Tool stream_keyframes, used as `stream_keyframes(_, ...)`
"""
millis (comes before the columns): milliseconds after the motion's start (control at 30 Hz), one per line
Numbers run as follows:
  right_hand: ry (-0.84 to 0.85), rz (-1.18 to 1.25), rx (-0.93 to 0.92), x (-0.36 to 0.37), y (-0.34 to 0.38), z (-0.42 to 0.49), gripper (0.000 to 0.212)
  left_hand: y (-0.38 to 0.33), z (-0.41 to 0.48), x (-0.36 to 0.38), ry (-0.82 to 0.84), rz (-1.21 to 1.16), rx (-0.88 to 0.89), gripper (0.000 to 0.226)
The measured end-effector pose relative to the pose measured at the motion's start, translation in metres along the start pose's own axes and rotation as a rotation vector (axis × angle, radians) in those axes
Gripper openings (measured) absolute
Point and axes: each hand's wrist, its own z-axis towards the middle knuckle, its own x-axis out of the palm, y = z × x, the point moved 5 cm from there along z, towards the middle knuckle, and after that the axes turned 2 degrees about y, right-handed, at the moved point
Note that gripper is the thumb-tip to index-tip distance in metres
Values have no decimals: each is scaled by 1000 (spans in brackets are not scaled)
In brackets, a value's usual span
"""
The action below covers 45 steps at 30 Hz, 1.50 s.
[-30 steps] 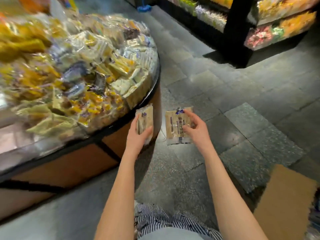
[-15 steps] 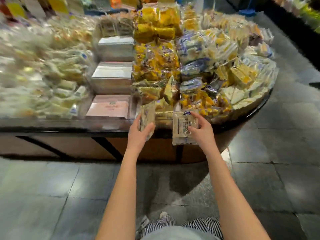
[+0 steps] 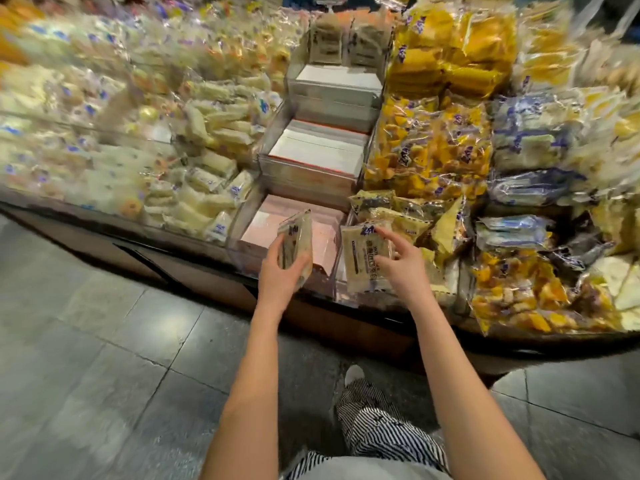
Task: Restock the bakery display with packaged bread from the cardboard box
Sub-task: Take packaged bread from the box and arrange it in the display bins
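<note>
My left hand [image 3: 278, 277] grips a pale packaged bread [image 3: 296, 242] edge-on, held over the front clear compartment [image 3: 263, 223] with a pink bottom. My right hand [image 3: 403, 263] holds a second flat bread packet [image 3: 363, 252] with blue print, thumb and fingers pinching its right side, just right of that compartment's divider. The bakery display [image 3: 346, 133] is a tiered counter with a middle column of bare clear bins. The cardboard box is out of view.
Heaps of pale wrapped bread [image 3: 194, 161] fill the left side, yellow and blue-white packets [image 3: 450, 143] the right. The counter's dark rim [image 3: 381, 308] runs in front of my hands. Grey tiled floor [image 3: 104, 358] and my striped trouser leg [image 3: 377, 420] lie below.
I have turned from the floor toward the display and come closer. Both hands, still holding their packets, have moved up over the front bins.
</note>
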Motion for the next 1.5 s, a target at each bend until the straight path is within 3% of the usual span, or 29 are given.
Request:
stream_keyframes(467, -1, 57, -72, 20, 93, 221, 59, -103, 209, 22, -115, -14, 32, 60)
stream_keyframes(800, -103, 31, -142, 7, 151, 343, 58, -200, 351, 47, -45, 29, 129, 60)
stream_keyframes(1233, -211, -581, -235, 3, 249, 519, 69, -261, 531, 110, 33, -260, 13, 64)
stream_keyframes(1500, -1, -1019, -409, 15, 278, 590, 66, -266, 585, 147, -7, -317, -187, 69)
